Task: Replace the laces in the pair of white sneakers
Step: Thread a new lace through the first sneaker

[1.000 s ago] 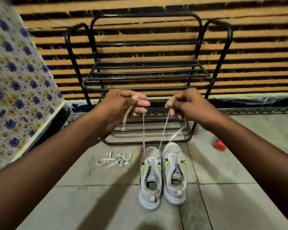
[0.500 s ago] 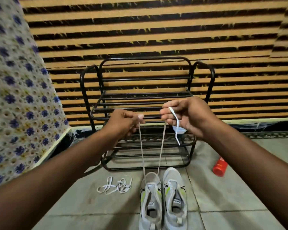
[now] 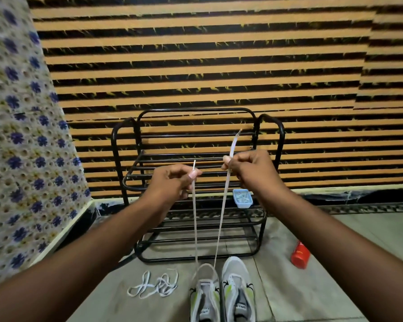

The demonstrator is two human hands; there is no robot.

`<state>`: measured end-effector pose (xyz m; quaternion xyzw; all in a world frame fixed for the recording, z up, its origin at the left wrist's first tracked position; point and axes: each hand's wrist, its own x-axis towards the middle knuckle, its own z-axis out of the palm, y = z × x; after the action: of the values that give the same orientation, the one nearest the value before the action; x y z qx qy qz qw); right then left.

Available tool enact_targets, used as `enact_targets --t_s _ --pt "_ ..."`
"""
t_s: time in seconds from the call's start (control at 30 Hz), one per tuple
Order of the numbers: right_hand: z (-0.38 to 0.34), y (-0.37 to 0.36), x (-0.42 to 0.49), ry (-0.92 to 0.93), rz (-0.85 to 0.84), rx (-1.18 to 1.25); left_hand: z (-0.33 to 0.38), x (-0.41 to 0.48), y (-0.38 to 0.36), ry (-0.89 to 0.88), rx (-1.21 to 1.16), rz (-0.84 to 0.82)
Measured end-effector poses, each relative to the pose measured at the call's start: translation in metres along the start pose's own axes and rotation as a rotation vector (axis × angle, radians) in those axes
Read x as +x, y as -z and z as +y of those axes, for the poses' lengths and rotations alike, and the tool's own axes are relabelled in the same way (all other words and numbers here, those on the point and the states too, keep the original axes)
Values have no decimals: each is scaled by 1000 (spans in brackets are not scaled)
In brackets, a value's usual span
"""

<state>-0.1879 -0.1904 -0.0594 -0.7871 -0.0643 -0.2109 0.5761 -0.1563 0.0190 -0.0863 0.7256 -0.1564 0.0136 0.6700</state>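
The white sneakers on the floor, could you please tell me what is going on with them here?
A person is threading a white lace into the sneaker on their left. The left hand and the right hand each pinch one end of it in the fingers and hold both strands up taut above the shoe. The other sneaker stands right beside it, a loose lace lies bundled on the floor to the left, and a black rack stands behind.

Floor (image 3: 312, 296) bears sneakers (image 3: 236, 275), loose lace (image 3: 154, 287), rack (image 3: 196, 259), red bottle (image 3: 300, 255)
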Motion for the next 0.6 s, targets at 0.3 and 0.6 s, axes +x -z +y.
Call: enact_targets --t_s 0.3,0.6 --pt "-11 -13 12 58 62 77 1 1 -8 12 -49 105" --pt "-21 -15 21 183 88 80 -3 -2 -9 24 -99 186"
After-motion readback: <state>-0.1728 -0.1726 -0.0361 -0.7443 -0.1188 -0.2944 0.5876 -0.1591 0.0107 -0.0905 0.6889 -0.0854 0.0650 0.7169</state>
